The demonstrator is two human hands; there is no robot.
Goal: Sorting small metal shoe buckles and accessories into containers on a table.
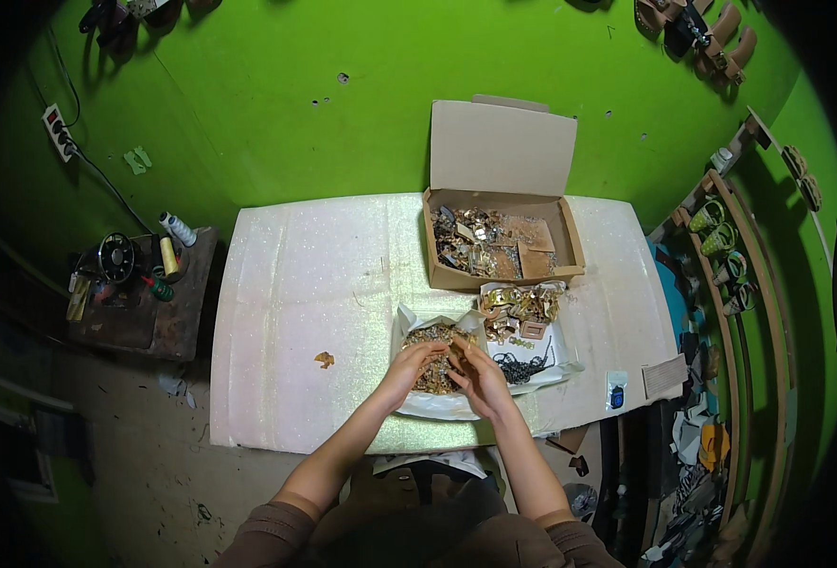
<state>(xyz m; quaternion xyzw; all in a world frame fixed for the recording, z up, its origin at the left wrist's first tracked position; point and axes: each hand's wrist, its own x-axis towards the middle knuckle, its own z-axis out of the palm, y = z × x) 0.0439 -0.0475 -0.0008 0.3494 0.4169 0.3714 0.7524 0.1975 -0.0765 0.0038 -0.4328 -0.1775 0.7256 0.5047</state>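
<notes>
On the table's near side, a heap of small gold and brown metal-looking pieces (432, 377) lies on a white plastic sheet (437, 409). My left hand (414, 365) reaches over the heap from its left side, fingers stretched out toward the middle. From the other side comes my right hand (480, 379), its fingers apart and slightly curved, with the tips close to the left hand's. Both hands are cupped over the small pieces and touch them or hover just above. Any pieces under the fingers are too small and hidden to make out.
Beside the right hand are larger gold buckle-like pieces (518, 308) and a tangle of black cord or chain (522, 367). An open cardboard box (456, 277) behind holds more metal pieces. A small packet (616, 390) lies at right. A sewing machine's handwheel (117, 257) shows at far left.
</notes>
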